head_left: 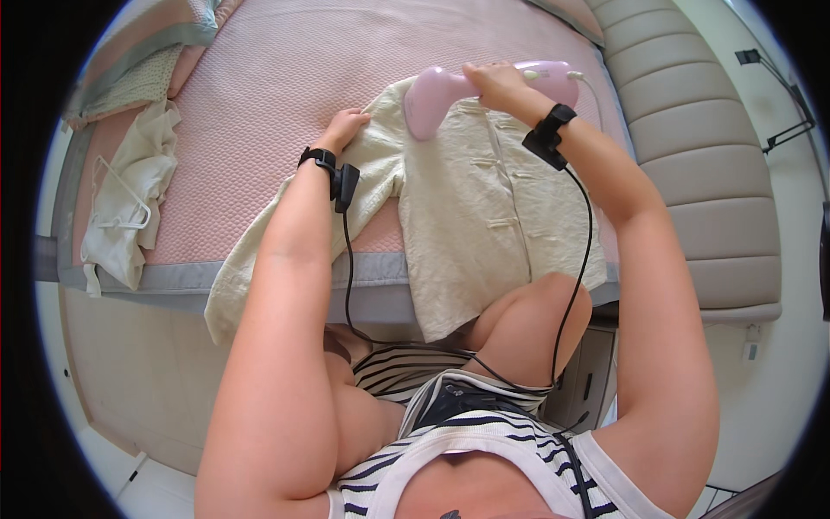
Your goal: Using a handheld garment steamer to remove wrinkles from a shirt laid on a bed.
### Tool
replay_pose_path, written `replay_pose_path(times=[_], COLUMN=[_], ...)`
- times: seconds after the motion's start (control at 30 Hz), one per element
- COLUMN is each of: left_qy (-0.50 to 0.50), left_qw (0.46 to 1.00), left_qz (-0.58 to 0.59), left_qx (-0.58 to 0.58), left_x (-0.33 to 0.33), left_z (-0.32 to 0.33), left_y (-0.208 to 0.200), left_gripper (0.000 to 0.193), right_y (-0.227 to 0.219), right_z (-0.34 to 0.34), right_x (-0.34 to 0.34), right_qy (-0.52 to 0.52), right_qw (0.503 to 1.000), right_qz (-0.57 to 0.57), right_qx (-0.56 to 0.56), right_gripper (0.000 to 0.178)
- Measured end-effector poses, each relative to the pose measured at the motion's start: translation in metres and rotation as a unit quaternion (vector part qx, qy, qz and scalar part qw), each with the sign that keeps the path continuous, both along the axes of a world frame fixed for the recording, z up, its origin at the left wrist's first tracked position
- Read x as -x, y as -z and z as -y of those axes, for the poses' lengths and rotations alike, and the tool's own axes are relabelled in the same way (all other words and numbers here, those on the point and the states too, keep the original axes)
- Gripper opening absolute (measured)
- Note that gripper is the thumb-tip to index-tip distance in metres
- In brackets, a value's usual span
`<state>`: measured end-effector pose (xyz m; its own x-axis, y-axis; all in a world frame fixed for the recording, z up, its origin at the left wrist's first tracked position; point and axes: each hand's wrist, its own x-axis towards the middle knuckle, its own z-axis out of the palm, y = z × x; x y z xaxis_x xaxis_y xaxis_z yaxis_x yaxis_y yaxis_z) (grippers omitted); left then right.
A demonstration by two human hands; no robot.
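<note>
A cream jacket with knotted-loop fastenings (458,199) lies spread over the bed, its front turned up and its lower hem hanging past the near edge by my knee. My right hand (497,84) is wrapped round the handle of a pink handheld garment steamer (430,102), whose broad head rests on or just above the jacket's left shoulder. At the upper edge of the sleeve on the left, my left hand (346,128) has its fingers closed on the fabric. That sleeve runs down beneath my left forearm and drops over the bed's edge.
The bed has a pink quilted cover (277,104) with a grey border. At its left lie a white garment (160,164) and a white hanger (130,223). A padded headboard (692,156) stands on the right. The steamer's pale cord (595,91) trails right. Black wrist-device cables (347,285) hang toward my lap.
</note>
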<state>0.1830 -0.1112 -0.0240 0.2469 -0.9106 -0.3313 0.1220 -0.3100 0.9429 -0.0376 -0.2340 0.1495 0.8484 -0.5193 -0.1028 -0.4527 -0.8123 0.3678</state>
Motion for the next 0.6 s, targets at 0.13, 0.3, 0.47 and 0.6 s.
replay_pose_path(times=[0.13,0.3,0.47,0.6], left_qy=[-0.006,0.025,0.023,0.027], left_qw=[1.0,0.999,1.0,1.0], left_qz=[-0.002,0.032,0.008,-0.002], left_qx=[0.028,-0.001,0.002,0.013], left_x=[-0.003,-0.003,0.001,-0.004], left_z=[0.009,0.006,0.005,0.005], left_y=[0.014,0.01,0.005,0.012], left_gripper=[0.027,0.028,0.028,0.029], right_y=[0.014,0.018,0.016,0.014], right_z=[-0.005,-0.007,-0.007,-0.005], right_x=[0.001,0.003,0.0,0.0], right_qy=[0.02,0.021,0.047,0.07], right_qw=[1.0,0.999,0.999,0.997], right_qz=[0.008,0.023,-0.01,-0.024], right_qx=[-0.014,-0.001,0.024,0.038], right_gripper=[0.026,0.026,0.027,0.027])
